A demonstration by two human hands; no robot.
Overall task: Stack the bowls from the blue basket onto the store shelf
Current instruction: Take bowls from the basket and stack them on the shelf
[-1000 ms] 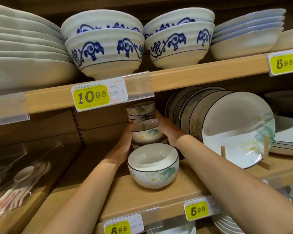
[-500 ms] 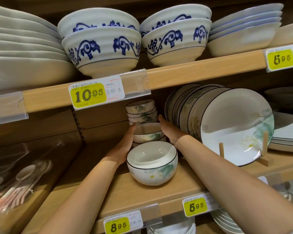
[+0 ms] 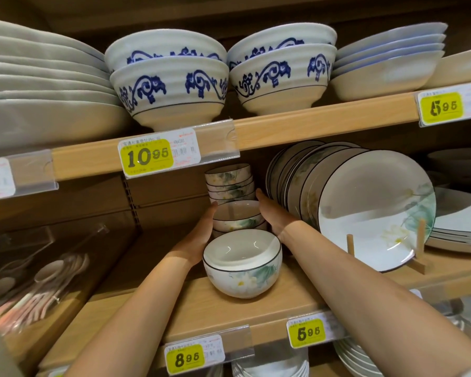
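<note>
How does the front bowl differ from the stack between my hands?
The front bowl stands alone; the stack is several nested bowls behind it. The left hand and right hand flank the stack, not the front bowl. Both show dark rims and green floral print.

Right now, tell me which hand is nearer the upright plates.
Right. The right hand lies between the bowl stack and the plates, close beside them; the left hand is on the stack's far side.

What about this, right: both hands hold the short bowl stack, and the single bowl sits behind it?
No: the head view shows the single bowl in front of the short bowl stack; left hand and right hand do hold it.
</note>
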